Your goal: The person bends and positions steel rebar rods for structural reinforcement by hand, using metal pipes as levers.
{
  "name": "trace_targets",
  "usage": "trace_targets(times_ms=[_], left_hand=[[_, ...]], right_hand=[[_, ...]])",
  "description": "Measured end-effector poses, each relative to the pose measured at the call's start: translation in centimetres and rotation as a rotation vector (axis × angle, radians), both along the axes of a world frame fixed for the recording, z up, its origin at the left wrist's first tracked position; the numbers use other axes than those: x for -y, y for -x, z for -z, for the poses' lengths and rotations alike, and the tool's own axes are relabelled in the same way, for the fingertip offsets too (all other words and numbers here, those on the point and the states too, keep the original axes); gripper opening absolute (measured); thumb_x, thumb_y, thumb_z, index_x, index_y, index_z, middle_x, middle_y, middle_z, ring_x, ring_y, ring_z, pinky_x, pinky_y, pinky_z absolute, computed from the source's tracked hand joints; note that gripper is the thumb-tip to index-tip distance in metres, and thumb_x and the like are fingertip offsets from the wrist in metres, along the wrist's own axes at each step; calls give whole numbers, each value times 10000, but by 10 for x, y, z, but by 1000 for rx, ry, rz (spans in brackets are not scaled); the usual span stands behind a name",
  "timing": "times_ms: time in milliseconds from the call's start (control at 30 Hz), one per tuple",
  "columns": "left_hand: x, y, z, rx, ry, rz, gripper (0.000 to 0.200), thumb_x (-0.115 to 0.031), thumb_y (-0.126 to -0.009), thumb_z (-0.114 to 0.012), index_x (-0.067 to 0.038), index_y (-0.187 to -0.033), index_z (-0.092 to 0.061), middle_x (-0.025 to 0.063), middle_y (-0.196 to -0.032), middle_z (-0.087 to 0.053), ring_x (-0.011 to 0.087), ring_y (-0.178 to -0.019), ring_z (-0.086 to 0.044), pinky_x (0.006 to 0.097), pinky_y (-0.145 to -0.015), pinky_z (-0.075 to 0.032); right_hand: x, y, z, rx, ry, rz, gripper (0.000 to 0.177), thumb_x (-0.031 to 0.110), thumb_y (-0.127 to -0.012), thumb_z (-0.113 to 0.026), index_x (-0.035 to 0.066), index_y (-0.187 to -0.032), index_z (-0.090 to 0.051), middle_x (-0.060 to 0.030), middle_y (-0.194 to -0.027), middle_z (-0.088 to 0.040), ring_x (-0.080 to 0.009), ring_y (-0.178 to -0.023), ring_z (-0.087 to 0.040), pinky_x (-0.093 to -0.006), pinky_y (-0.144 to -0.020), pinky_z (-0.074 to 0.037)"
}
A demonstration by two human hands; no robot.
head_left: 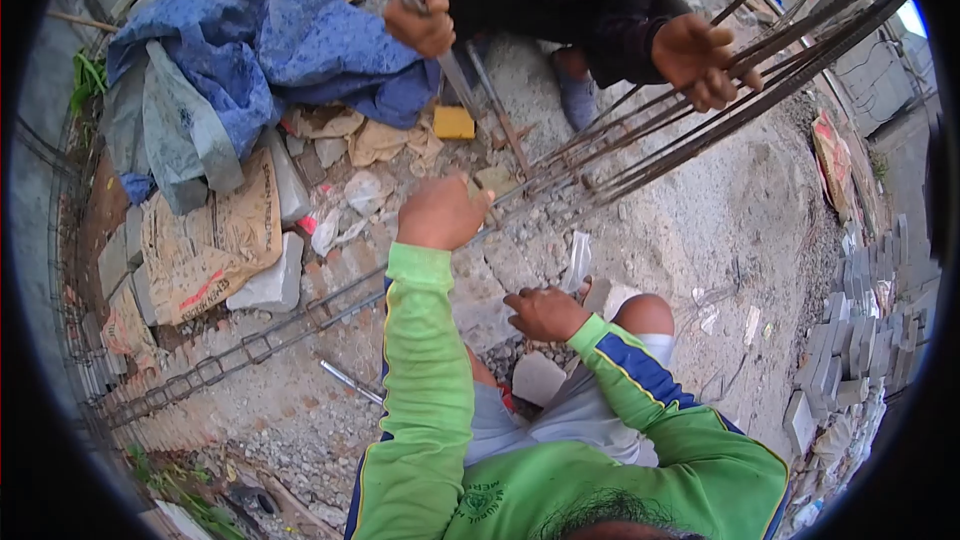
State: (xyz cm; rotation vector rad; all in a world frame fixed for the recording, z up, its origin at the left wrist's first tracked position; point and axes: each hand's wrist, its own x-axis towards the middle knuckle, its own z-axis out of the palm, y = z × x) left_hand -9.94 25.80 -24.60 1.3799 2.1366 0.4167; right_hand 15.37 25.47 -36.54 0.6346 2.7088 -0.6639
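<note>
My left hand (440,212), in a green sleeve, is closed beside a long steel rebar cage (262,345); what its fingers hold, if anything, is hidden. My right hand (548,315) hovers low near my knee with its fingers loosely stretched leftward, holding nothing I can see. Close to it lie a clear plastic scrap (578,258) and a grey stone block (538,378). Across from me, a co-worker's one hand (428,25) grips a long metal bar (458,80). That person's other hand (705,60) rests at the raised rebar rods (800,52).
A blue tarp (300,25) and paper cement sacks (215,230) cover blocks at the left. A yellow block (453,122) lies near the co-worker. Grey pavers (840,350) are stacked at the right. A shiny metal rod (350,381) lies on the rubble by my left arm.
</note>
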Motion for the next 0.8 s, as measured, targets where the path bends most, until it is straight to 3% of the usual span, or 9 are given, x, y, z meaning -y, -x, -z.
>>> trace_targets(times_ms=[333, 467, 800], left_hand=[[-17, -29, 7, -1, 107, 104, 574, -502, -909, -617, -41, -1248, -666, 266, -1147, -678, 425, -1077, -651, 493, -939, -513], [-15, -30, 3, 9, 106, 106, 555, -499, -910, -620, -49, -1230, -682, 267, -1144, -680, 417, -1091, -647, 480, -938, -509], [-15, -25, 7, -2, 78, 113, 593, -462, -926, -610, 28, -1258, -646, 304, -1139, -674, 425, -1105, -649, 459, -965, -487]], right_hand=[[-5, 0, 1, 0, 8, -3, 317, 294, -911, -625, 56, -1119, -605, -194, -983, -693, -381, -925, -704, -506, -802, -554], [-4, -5, -2, -87, -31, 26, 309, 291, -898, -641, 52, -1092, -614, -186, -946, -693, -379, -855, -709, -497, -755, -561], [-7, -12, 1, -124, -79, 80, 275, 263, -891, -622, 42, -1055, -631, -190, -950, -692, -374, -810, -716, -508, -737, -559]])
